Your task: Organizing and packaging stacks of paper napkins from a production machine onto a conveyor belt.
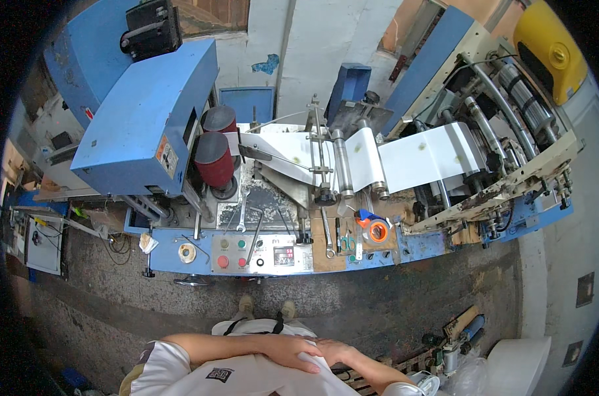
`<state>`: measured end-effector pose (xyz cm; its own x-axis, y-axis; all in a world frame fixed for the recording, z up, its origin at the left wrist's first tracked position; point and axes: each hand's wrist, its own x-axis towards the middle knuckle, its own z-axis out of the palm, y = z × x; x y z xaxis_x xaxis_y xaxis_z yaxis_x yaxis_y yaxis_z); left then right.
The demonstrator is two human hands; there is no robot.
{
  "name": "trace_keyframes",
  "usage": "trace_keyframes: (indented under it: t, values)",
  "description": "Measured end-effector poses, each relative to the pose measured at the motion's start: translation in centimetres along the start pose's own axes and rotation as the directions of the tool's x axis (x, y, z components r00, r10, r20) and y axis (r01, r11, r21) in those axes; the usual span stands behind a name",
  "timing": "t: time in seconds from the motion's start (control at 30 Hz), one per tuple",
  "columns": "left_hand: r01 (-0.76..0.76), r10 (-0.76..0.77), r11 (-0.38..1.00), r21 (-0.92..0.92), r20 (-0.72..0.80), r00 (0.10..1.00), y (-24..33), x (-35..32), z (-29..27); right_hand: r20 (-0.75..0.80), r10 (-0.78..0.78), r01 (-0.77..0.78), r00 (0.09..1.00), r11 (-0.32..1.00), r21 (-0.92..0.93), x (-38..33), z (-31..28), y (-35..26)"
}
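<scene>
Both hands rest together in front of my white shirt (pixel 247 373), at the lower middle. My left hand (pixel 289 351) lies flat against the cloth, fingers stretched toward the right, with no tool in it. Just beside it is my right hand (pixel 334 351), its fingers mostly hidden by the shirt and the other hand. Beyond my feet stands a blue machine with a control panel (pixel 263 253) of coloured buttons. A white paper web (pixel 431 157) with small yellowish marks runs over metal rollers (pixel 342 162) toward two dark red rollers (pixel 215 162).
On the machine's front ledge lie a wrench (pixel 328 234), scissors (pixel 347 242), an orange tape roll (pixel 378 231), a hex key (pixel 255 231) and a pale ring-shaped roll (pixel 187 252). A large blue housing (pixel 144 119) rises at left. Assorted equipment (pixel 454 350) stands on the floor, lower right.
</scene>
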<state>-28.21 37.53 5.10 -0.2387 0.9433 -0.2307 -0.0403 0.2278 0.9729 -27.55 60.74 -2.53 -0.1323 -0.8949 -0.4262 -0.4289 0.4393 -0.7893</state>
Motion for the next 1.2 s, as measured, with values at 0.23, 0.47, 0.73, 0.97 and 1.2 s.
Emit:
trace_keyframes:
  t: [0.23, 0.47, 0.73, 0.97, 1.2]
  values:
    - [0.023, -0.023, 1.000, 0.003, 0.008, 1.000, -0.4, 0.0, 0.1, -0.025, -0.019, 0.019, 1.000, 1.000, 0.007, 0.1, -0.4, -0.3]
    - [0.017, -0.017, 1.000, 0.021, 0.008, 1.000, -0.5, 0.2, 0.1, 0.213, 0.099, -0.118, 0.972, 0.990, 0.080, 0.7, -1.1, -0.3]
    - [0.020, -0.020, 0.999, 0.049, 0.009, 1.000, -0.6, 0.0, 0.2, 0.122, 0.096, -0.113, 0.988, 0.983, 0.143, 0.7, 0.7, 1.1]
    - [0.014, -0.014, 1.000, 0.023, 0.010, 1.000, -0.5, 0.0, 0.1, 0.147, 0.079, -0.100, 0.986, 0.985, 0.140, 0.9, 0.1, 1.0]
    - [0.015, -0.015, 0.999, 0.029, 0.002, 1.000, -0.7, 0.1, 0.2, 0.095, 0.042, -0.054, 0.995, 0.991, 0.123, 0.8, 1.0, 1.6]
